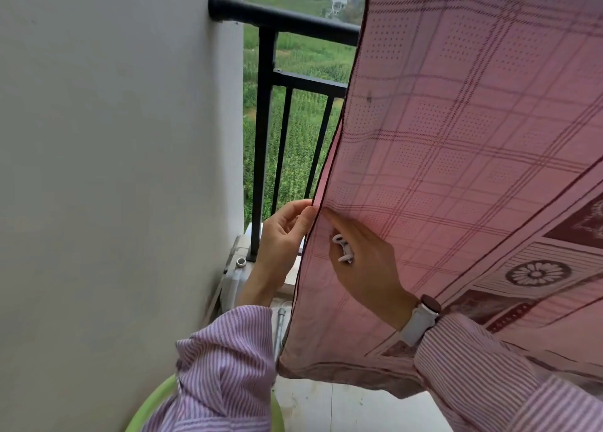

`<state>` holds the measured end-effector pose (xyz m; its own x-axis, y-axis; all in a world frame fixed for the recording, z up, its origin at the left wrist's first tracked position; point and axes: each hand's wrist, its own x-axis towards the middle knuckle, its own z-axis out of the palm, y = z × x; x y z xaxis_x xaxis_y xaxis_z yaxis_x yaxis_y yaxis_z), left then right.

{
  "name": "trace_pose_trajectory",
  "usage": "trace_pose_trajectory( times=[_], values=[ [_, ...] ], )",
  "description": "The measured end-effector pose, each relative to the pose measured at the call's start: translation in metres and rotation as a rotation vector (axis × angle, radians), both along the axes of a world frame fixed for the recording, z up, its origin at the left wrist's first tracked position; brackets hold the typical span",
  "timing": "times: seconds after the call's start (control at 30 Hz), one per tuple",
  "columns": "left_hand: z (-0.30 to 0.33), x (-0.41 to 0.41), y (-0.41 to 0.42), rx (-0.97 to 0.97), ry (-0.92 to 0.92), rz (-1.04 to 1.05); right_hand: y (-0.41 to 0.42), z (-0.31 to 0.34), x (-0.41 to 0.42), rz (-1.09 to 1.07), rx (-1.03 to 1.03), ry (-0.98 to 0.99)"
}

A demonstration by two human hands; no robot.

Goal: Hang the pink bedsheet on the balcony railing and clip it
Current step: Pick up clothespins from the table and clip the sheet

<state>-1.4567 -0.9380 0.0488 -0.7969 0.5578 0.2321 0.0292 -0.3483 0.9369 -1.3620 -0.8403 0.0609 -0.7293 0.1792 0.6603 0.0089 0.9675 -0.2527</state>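
The pink checked cotton bedsheet (456, 138) already drapes the black metal balcony railing (293, 20); below that railing, left hand (284, 232) and right hand (365, 262) pinch its hem, the right also holding an unfastened white plastic clip (343, 249).

a single head-worn camera looks forward and down from close range, at about arm's length from the two hands. it faces the balcony corner where the white wall (114, 170) meets the black railing (287, 20). the wide lens bends straight lines; fields lie far beyond the bars. no second view exists to share the scene.
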Motion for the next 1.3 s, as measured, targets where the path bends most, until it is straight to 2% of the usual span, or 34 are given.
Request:
trace_pose_trajectory(
  times=[0.1, 0.2, 0.37, 0.5, 0.67, 0.73, 0.93, 1.0, 1.13, 1.3],
  values=[
    [0.001, 0.002, 0.002, 0.022, 0.004, 0.015, 0.006, 0.003, 0.003, 0.087, -0.171, -0.122],
    [0.004, 0.005, 0.007, -0.019, 0.143, 0.090, 0.015, 0.009, 0.010, 0.173, -0.372, -0.224],
    [0.002, 0.009, 0.015, -0.125, 0.343, 0.257, 0.025, 0.033, 0.025, 0.307, -0.459, -0.264],
    [-0.001, 0.011, 0.016, -0.125, 0.338, 0.340, 0.032, 0.053, 0.032, 0.300, -0.377, -0.336],
    [0.000, 0.012, 0.015, -0.018, 0.093, 0.284, 0.028, 0.083, 0.029, 0.341, -0.180, -0.270],
    [0.000, 0.013, 0.015, 0.006, 0.068, 0.287, 0.023, 0.099, 0.023, 0.375, -0.134, -0.261],
    [-0.003, 0.013, 0.016, -0.035, 0.139, 0.358, 0.007, 0.138, 0.000, 0.448, -0.285, -0.360],
    [-0.004, 0.015, 0.015, -0.058, 0.182, 0.385, 0.007, 0.145, -0.006, 0.403, -0.168, -0.382],
    [-0.008, 0.017, 0.015, -0.092, 0.264, 0.419, 0.007, 0.153, -0.016, 0.327, 0.236, -0.368],
    [-0.009, 0.021, 0.016, -0.115, 0.316, 0.483, 0.011, 0.161, -0.022, 0.315, 0.245, -0.397]
  ],
)
